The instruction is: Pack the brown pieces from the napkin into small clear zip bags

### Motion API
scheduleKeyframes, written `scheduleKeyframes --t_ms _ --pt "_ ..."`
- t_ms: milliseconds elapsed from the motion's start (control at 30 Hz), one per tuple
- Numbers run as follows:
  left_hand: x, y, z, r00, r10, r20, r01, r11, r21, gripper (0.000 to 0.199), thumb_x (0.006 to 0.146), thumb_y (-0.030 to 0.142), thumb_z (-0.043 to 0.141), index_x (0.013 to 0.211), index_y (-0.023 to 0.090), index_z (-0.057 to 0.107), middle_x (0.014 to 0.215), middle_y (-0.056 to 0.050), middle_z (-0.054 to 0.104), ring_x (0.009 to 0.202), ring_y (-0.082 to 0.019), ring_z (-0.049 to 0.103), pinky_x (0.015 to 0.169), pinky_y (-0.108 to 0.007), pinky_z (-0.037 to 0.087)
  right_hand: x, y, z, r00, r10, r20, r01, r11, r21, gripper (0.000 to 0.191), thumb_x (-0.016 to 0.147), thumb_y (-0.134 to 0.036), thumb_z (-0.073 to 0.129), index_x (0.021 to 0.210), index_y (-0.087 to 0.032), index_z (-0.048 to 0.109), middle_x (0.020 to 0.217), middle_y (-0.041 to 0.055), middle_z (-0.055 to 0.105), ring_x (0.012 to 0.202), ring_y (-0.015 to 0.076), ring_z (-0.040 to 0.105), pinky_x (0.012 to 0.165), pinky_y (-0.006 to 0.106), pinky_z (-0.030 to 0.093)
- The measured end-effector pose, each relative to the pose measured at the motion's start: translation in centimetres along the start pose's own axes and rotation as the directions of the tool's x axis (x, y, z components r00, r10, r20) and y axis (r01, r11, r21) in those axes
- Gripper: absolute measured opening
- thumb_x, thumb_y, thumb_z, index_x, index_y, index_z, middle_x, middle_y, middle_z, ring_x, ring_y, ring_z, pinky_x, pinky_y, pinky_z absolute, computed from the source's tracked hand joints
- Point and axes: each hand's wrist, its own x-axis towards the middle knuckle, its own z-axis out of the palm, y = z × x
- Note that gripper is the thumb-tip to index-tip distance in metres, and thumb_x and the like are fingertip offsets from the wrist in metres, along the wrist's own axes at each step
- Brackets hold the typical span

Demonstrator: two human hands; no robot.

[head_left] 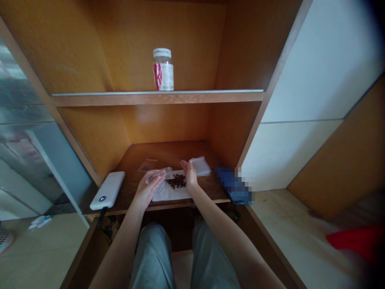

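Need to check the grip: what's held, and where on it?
A clear plastic bag, by its left end, in the left hand; right hand looks empty.

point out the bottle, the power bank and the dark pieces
Bottle (163, 72): head view, on the front label.
Power bank (108, 188): head view, on the middle of its white top face.
Dark pieces (178, 181): head view, on the middle of the pile.

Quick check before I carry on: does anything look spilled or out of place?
Nothing looks spilled: the dark pieces lie heaped on the white sheet. One oddity: a crumpled white thing lies on the floor at left, perhaps dropped; too blurred to identify.
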Motion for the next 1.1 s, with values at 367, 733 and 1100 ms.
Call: scheduleKeyframes --t_ms 367,733,1100 --pt "4.2 -0.1 1.5 0.970 -0.177 0.170 0.058 0.838 0.543 0.030 0.061 0.025 0.071 0.087 0.015 0.058 0.088 -0.006 0.065 0.083 -0.017 0.060 0.080 -0.033 0.045 -0.1 0.4 0.0 0.997 0.023 0.069 -0.016 0.995 -0.097 0.061 0.081 -0.059 0.024 0.093 -0.014 0.063 0.106 0.0121 0.063 0.100 0.0209 0.058 0.090 0.034 0.040" --pt "6.6 0.2 2.7 0.917 -0.247 0.313 0.020 0.813 0.582 0.029 0.057 0.020 0.072 0.082 0.016 0.059 0.081 -0.006 0.066 0.075 -0.016 0.061 0.072 -0.032 0.047 -1.2 -0.7 0.2 0.994 -0.010 0.109 0.027 0.987 -0.160 0.063 0.081 -0.060 0.024 0.090 -0.014 0.066 0.095 0.0117 0.066 0.091 0.0226 0.062 0.085 0.037 0.043" --pt "5.9 0.5 3.3 0.951 -0.161 0.265 0.014 0.876 0.482 0.028 0.058 0.018 0.072 0.083 0.016 0.060 0.082 -0.005 0.064 0.077 -0.016 0.060 0.075 -0.032 0.046 -1.2 -0.5 0.1 0.995 -0.006 0.101 0.014 0.997 -0.072 0.058 0.081 -0.059 0.024 0.085 -0.016 0.062 0.092 0.0101 0.066 0.087 0.0212 0.062 0.078 0.034 0.047"
